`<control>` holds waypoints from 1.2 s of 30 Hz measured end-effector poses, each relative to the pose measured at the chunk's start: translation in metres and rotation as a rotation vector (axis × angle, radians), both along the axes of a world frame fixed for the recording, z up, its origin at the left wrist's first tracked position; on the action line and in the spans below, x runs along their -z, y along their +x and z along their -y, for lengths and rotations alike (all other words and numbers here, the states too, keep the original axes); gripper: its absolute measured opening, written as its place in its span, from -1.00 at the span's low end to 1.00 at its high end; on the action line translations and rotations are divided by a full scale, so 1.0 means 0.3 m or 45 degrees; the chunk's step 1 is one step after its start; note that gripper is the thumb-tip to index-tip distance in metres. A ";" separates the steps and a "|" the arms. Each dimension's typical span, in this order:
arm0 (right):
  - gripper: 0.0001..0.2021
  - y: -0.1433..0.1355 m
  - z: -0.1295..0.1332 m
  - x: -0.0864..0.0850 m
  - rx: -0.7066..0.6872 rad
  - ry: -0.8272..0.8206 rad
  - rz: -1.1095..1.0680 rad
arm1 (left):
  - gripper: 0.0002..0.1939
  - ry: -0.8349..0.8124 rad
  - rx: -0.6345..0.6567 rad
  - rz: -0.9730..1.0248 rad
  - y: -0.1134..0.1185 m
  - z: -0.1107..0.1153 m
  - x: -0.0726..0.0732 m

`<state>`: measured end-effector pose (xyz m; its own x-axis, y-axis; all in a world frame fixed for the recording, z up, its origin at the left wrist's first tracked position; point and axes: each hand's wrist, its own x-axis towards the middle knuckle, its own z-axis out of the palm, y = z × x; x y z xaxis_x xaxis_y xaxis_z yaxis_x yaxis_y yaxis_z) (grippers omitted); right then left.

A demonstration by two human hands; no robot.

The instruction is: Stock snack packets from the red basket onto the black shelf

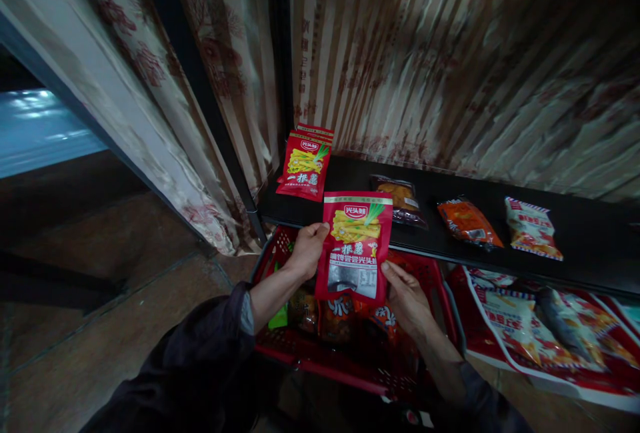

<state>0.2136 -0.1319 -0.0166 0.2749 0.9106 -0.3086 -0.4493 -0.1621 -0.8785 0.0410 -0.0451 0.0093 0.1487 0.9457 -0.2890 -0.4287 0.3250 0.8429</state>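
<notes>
Red snack bags (306, 165) lean at the shelf's (345, 173) left end. Nearer, the left hand (309, 249) pinches the left edge of a similar red bag (356, 246), and the right hand (406, 291) pinches its right edge, above a red basket (345, 369) of snacks. Rightward on the shelf lie a dark packet (399, 201), an orange packet (469, 222) and a white packet (533, 227).

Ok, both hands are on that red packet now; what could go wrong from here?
The held red packet is gripped only by its side edges, left hand and right hand, so it might slip into the red basket below. The dark-wrapped pack sits near the shelf's front edge and could be knocked. The red packets at the shelf's end overlap, so the top one might slide if bumped.
</notes>
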 end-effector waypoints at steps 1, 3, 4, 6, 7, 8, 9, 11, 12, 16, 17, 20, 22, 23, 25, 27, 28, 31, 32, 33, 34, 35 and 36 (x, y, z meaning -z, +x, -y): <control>-0.60 0.000 -0.001 0.002 0.030 0.001 0.003 | -0.65 0.014 0.002 -0.004 0.002 0.000 0.006; -0.62 0.002 -0.001 0.008 0.087 -0.015 0.009 | -0.64 0.035 -0.008 -0.024 0.004 0.000 0.016; -0.63 0.004 0.000 0.011 0.115 -0.028 0.011 | -0.63 0.040 -0.015 -0.042 0.005 0.000 0.018; -0.64 0.008 0.001 0.014 0.159 -0.046 0.016 | -0.62 0.047 -0.014 -0.077 0.005 0.002 0.018; -0.64 0.010 0.002 0.012 0.174 -0.050 0.022 | -0.62 0.053 -0.006 -0.086 0.004 0.003 0.015; -0.63 0.012 0.003 0.009 0.187 -0.051 0.030 | -0.61 0.062 0.008 -0.086 0.003 0.005 0.010; -0.63 0.014 0.003 0.004 0.201 -0.053 0.037 | -0.60 0.071 0.028 -0.079 0.003 0.007 0.004; -0.61 0.017 0.003 -0.008 0.233 -0.055 0.049 | -0.59 0.079 0.072 -0.064 0.003 0.014 -0.009; -0.60 0.017 0.002 -0.015 0.248 -0.053 0.057 | -0.58 0.073 0.096 -0.062 0.003 0.018 -0.015; -0.59 0.018 -0.001 -0.032 0.279 -0.029 0.106 | -0.59 0.021 0.183 -0.110 0.006 0.034 -0.024; -0.59 0.018 -0.002 -0.033 0.282 -0.026 0.114 | -0.60 0.018 0.201 -0.132 0.006 0.037 -0.024; -0.56 0.016 -0.001 -0.037 0.283 -0.029 0.114 | -0.58 0.031 0.239 -0.182 0.007 0.044 -0.023; -0.54 0.016 0.000 -0.039 0.282 -0.039 0.101 | -0.54 0.042 0.246 -0.198 0.009 0.046 -0.024; -0.54 0.016 0.000 -0.040 0.282 -0.044 0.098 | -0.53 0.050 0.242 -0.209 0.011 0.048 -0.024; -0.53 0.021 0.000 -0.039 0.278 -0.047 0.104 | -0.52 0.091 0.224 -0.253 0.016 0.051 -0.025; -0.54 0.028 -0.001 -0.034 0.265 -0.035 0.128 | -0.52 0.152 0.205 -0.314 0.022 0.053 -0.024; -0.54 0.033 -0.001 -0.031 0.257 -0.026 0.146 | -0.52 0.183 0.198 -0.343 0.024 0.055 -0.022; -0.54 0.043 0.000 -0.022 0.235 -0.007 0.200 | -0.53 0.244 0.195 -0.391 0.025 0.056 -0.014; -0.53 0.044 0.000 -0.021 0.231 -0.005 0.204 | -0.53 0.250 0.200 -0.388 0.024 0.056 -0.012; -0.53 0.045 0.000 -0.019 0.229 -0.006 0.199 | -0.53 0.252 0.202 -0.378 0.023 0.055 -0.009; -0.52 0.045 0.001 -0.018 0.226 -0.007 0.190 | -0.52 0.251 0.201 -0.365 0.021 0.054 -0.006; -0.53 0.044 0.001 -0.017 0.219 -0.004 0.176 | -0.51 0.248 0.197 -0.352 0.020 0.052 -0.002; -0.53 0.043 0.002 -0.016 0.204 0.002 0.163 | -0.50 0.243 0.190 -0.342 0.018 0.049 0.002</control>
